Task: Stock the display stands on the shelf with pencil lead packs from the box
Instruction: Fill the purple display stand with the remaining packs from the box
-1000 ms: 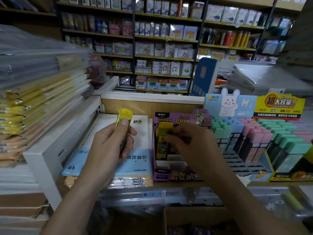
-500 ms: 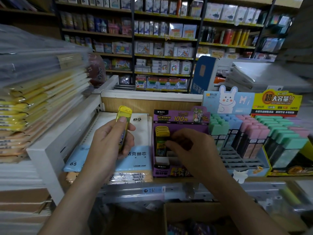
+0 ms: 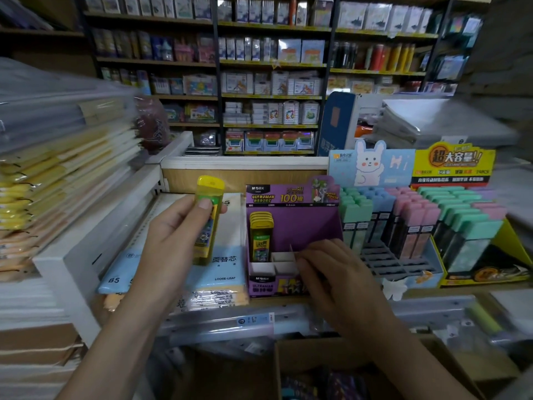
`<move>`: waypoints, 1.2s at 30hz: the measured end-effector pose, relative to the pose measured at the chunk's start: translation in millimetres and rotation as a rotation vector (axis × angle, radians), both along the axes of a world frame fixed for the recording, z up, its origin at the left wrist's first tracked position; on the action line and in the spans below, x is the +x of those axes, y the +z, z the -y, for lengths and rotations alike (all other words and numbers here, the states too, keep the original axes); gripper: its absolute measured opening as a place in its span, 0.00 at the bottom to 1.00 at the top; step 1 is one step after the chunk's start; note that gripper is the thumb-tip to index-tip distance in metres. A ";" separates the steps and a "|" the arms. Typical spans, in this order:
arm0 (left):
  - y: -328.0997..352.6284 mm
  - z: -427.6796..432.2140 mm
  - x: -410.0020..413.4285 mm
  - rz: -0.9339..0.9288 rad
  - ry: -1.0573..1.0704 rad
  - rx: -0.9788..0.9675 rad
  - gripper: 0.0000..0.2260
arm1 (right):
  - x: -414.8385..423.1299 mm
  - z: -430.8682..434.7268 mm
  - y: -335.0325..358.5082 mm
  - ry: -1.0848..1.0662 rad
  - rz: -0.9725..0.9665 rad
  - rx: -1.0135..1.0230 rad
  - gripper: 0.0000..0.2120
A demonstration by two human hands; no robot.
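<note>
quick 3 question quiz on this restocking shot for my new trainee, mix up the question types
1. True or false: the left hand grips a yellow lead pack.
2. The stocked packs in the purple stand sit in its: A left column, B middle column, C right column.
3. Fill in: the pastel stand to the right of the purple one shows a white ____.
Key: 1 true; 2 A; 3 rabbit.

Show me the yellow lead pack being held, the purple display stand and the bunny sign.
yellow lead pack (image 3: pixel 206 235): head view, on its printed label.
purple display stand (image 3: pixel 302 226): head view, on its bare back panel.
bunny sign (image 3: pixel 370 163): head view, on the rabbit's face.
</note>
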State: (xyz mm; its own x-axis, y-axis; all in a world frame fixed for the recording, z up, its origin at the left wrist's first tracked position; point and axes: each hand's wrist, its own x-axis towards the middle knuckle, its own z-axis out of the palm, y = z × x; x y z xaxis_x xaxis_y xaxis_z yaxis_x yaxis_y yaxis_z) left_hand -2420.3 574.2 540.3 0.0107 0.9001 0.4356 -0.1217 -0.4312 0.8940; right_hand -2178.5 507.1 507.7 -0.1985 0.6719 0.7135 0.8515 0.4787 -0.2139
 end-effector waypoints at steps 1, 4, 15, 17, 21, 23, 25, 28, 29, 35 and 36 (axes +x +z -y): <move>1.2 1.7 2.5 -0.019 -0.016 0.007 0.14 | -0.9 0.0 -1.3 -0.006 0.007 0.003 0.14; 4.6 8.3 10.6 -0.076 -0.064 0.064 0.12 | -1.5 -1.0 -4.3 -0.014 -0.002 -0.005 0.15; 4.5 7.8 30.5 -0.191 -0.071 0.153 0.02 | -0.3 -0.7 -8.6 0.004 -0.037 -0.010 0.13; 3.5 7.1 32.9 -0.193 -0.072 0.143 0.03 | -0.6 0.1 -8.0 0.003 -0.047 -0.018 0.12; 0.2 5.2 34.1 -0.234 -0.066 0.121 0.06 | -0.2 2.0 -5.7 0.010 -0.046 -0.034 0.12; -0.6 4.7 33.3 -0.242 -0.080 0.127 0.06 | 0.2 2.4 -5.1 0.015 -0.046 -0.040 0.13; 0.1 4.8 33.1 -0.246 -0.091 0.140 0.09 | 0.2 2.3 -5.1 0.020 -0.049 -0.042 0.12; 3.3 4.0 33.4 -0.241 -0.084 0.155 0.13 | 0.1 2.4 -4.9 0.023 -0.051 -0.049 0.13; 4.4 3.4 33.5 -0.237 -0.081 0.162 0.13 | 0.2 2.7 -4.9 0.025 -0.052 -0.051 0.12; 7.6 0.4 35.9 -0.247 -0.061 0.206 0.13 | -0.2 2.9 -3.6 0.020 -0.051 -0.054 0.11; 6.8 0.7 36.5 -0.263 -0.072 0.207 0.14 | -0.1 3.0 -3.7 0.020 -0.052 -0.055 0.10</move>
State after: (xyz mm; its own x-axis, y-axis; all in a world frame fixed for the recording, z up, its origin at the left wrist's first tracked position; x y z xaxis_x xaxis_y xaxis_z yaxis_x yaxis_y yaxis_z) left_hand -2383.9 573.5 547.1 0.2070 0.7856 0.5832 0.0644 -0.6057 0.7931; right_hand -2178.6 504.1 504.0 -0.1759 0.7063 0.6857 0.8290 0.4819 -0.2838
